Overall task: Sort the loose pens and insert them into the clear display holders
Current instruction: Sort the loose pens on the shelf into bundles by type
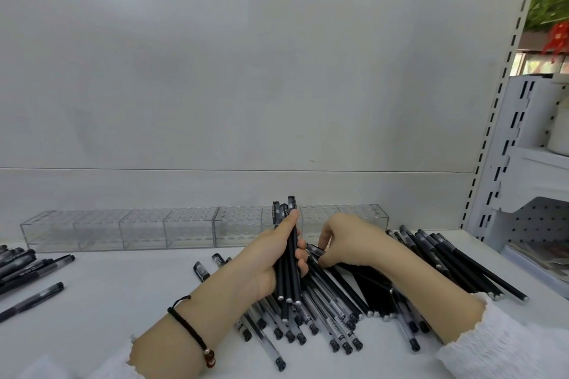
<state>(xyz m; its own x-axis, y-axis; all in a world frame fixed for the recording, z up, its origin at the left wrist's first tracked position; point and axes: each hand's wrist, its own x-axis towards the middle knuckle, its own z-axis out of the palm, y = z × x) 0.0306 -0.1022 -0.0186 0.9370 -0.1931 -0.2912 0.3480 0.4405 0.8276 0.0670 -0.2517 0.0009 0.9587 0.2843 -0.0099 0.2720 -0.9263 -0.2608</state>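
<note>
While we sort, left hand (268,258): our fingers curl round a bundle of black pens (289,255), held upright with caps up, in front of the holders.
Right hand (345,240): our fingertips pinch a single pen (315,251) at its capped end, just beside the bundle.
Loose pens (332,317): we see a heap on the white shelf (123,301) beneath both hands; smaller groups lie far left and far right.
Clear display holders (123,229): a row against the back panel, behind our hands.
Bracelet (191,332): black cord on our left wrist.
</note>
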